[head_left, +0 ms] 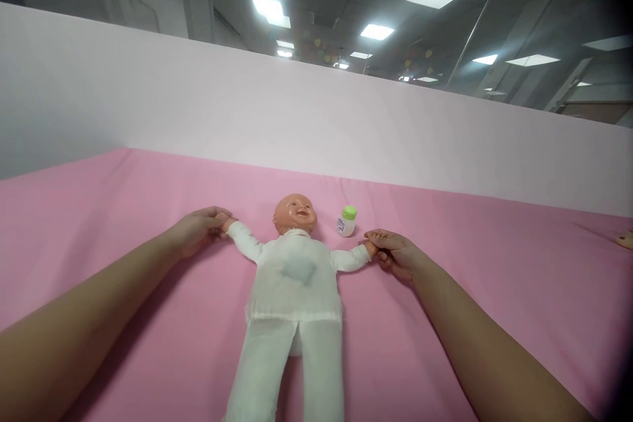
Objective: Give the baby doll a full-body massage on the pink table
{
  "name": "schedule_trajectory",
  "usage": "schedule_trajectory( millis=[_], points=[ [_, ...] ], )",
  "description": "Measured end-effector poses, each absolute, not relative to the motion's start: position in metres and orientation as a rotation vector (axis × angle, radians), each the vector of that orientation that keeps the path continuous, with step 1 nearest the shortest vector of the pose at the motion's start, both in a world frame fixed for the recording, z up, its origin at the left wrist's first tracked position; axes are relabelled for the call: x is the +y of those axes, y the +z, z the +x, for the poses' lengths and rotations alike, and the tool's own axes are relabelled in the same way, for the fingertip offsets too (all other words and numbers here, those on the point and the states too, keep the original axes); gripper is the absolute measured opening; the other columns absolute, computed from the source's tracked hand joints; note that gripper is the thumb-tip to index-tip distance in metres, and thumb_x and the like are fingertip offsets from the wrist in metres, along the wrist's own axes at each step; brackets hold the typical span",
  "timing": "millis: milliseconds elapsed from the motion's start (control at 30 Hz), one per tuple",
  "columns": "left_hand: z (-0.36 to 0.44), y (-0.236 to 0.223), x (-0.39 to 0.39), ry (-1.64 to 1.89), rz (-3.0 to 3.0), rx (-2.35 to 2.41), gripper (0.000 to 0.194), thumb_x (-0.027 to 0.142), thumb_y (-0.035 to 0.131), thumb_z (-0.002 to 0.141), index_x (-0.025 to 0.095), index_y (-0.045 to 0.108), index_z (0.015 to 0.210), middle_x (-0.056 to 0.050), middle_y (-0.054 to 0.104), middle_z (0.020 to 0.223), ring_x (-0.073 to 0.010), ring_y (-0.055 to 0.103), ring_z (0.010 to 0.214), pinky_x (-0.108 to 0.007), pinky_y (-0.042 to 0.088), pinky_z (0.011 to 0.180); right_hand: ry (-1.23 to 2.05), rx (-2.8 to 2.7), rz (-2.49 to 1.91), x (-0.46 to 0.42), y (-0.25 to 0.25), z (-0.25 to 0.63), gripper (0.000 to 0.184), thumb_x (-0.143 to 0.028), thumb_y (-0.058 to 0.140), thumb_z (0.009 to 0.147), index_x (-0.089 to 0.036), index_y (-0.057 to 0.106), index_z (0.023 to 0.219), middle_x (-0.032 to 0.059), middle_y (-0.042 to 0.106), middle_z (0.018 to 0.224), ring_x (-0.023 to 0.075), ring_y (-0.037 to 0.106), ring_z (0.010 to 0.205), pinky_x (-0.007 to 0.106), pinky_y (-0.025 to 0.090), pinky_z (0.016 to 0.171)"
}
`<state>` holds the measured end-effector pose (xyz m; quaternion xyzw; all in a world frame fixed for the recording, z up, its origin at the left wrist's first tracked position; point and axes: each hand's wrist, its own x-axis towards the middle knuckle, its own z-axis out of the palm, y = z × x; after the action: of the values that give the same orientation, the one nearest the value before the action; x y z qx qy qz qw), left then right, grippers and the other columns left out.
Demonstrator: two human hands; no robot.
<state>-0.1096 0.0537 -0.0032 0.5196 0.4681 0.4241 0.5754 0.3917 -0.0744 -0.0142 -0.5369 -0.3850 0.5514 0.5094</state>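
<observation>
A baby doll (301, 283) with a white cloth body lies on its back on a pink sheet (163, 343), arms spread out to the sides. A grey-blue patch shows through the cloth on its chest. My left hand (198, 231) is closed around the doll's hand on the left side of the picture. On the other side my right hand (396, 254) pinches the doll's other hand between thumb and fingers. Beside the doll's head stands a small white bottle (346, 223) with a green cap, a little away from my right hand. The doll's feet are cut off by the lower edge.
Behind the sheet rises a low white wall (297, 119) with glass above it that shows ceiling lights. At the far right edge, part of a small skin-coloured object (626, 239) lies on the sheet, mostly out of view.
</observation>
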Motion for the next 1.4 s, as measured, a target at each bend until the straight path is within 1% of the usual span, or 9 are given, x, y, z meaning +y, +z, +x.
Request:
schedule_trajectory(
  millis=[167,333,600,733,833,967,1033,1267,1400],
  points=[
    [-0.106,-0.002,0.052,1.014,1.265,1.183,0.032,0.036,0.085,0.069,0.016,0.07,0.088,-0.007,0.073,0.086,-0.0078,0.046,0.05,-0.022,0.036,0.044,1.294,-1.04,-1.307,-0.073,-0.02,0.39,0.03,-0.04,0.082,0.077,-0.02,0.062,0.088,0.005,0.077,0.095,0.0019,0.038,0.042,0.017,0.025,0.037],
    [-0.105,-0.005,0.053,1.011,1.303,1.17,0.031,0.044,0.079,0.075,0.017,0.069,0.086,-0.01,0.076,0.098,-0.0096,0.052,0.053,-0.024,0.038,0.047,1.24,-1.146,-1.343,-0.073,-0.022,0.385,0.036,-0.052,0.073,0.085,-0.019,0.059,0.083,0.0036,0.075,0.09,0.0026,0.039,0.038,0.019,0.023,0.034],
    [-0.105,-0.008,0.053,1.025,1.309,1.189,0.045,0.048,0.076,0.077,0.016,0.072,0.108,-0.012,0.076,0.104,-0.0122,0.055,0.056,-0.025,0.042,0.049,1.164,-1.088,-1.389,-0.07,-0.029,0.386,0.027,-0.046,0.067,0.09,-0.021,0.06,0.097,-0.0081,0.051,0.051,0.0075,0.039,0.035,0.018,0.026,0.033],
    [-0.107,-0.007,0.052,1.029,1.269,1.15,0.049,0.039,0.081,0.07,0.015,0.072,0.112,-0.01,0.074,0.091,-0.014,0.058,0.058,-0.026,0.046,0.052,1.229,-1.054,-1.355,-0.07,-0.027,0.388,0.022,-0.032,0.066,0.092,-0.022,0.06,0.111,-0.0018,0.064,0.062,0.0087,0.052,0.044,0.017,0.039,0.04],
    [-0.108,-0.009,0.054,1.026,1.254,1.101,0.052,0.035,0.085,0.066,0.015,0.072,0.112,-0.008,0.073,0.086,-0.0158,0.061,0.062,-0.028,0.049,0.057,1.296,-1.062,-1.315,-0.072,-0.025,0.392,0.025,-0.027,0.068,0.091,-0.022,0.063,0.116,0.0054,0.073,0.083,0.0092,0.06,0.054,0.019,0.05,0.049],
    [-0.109,-0.013,0.057,1.035,1.277,1.092,0.054,0.036,0.088,0.067,0.015,0.071,0.113,-0.008,0.072,0.087,-0.0164,0.062,0.064,-0.029,0.05,0.058,1.346,-1.077,-1.269,-0.074,-0.022,0.397,0.027,-0.027,0.074,0.089,-0.023,0.066,0.114,0.0088,0.074,0.111,0.0076,0.061,0.057,0.021,0.054,0.052],
    [-0.109,-0.015,0.058,1.03,1.307,1.107,0.053,0.039,0.087,0.069,0.016,0.071,0.113,-0.007,0.071,0.084,-0.0162,0.062,0.064,-0.028,0.049,0.058,1.345,-1.092,-1.264,-0.075,-0.022,0.397,0.027,-0.028,0.077,0.087,-0.022,0.066,0.111,0.008,0.074,0.113,0.007,0.061,0.056,0.02,0.053,0.05],
    [-0.107,-0.016,0.056,1.02,1.388,1.155,0.044,0.047,0.084,0.074,0.019,0.07,0.105,-0.003,0.069,0.079,-0.0148,0.06,0.063,-0.026,0.048,0.056,1.296,-1.135,-1.33,-0.074,-0.023,0.39,0.03,-0.04,0.081,0.082,-0.02,0.061,0.095,-0.0009,0.066,0.063,0.0094,0.056,0.047,0.018,0.043,0.041],
    [-0.105,-0.015,0.055,1.014,1.406,1.187,0.039,0.049,0.083,0.075,0.019,0.069,0.095,-0.003,0.069,0.076,-0.0143,0.057,0.058,-0.025,0.045,0.051,1.245,-1.172,-1.359,-0.075,-0.021,0.385,0.034,-0.044,0.082,0.078,-0.021,0.059,0.084,-0.0043,0.059,0.054,0.0092,0.05,0.041,0.018,0.035,0.036]
  ],
)
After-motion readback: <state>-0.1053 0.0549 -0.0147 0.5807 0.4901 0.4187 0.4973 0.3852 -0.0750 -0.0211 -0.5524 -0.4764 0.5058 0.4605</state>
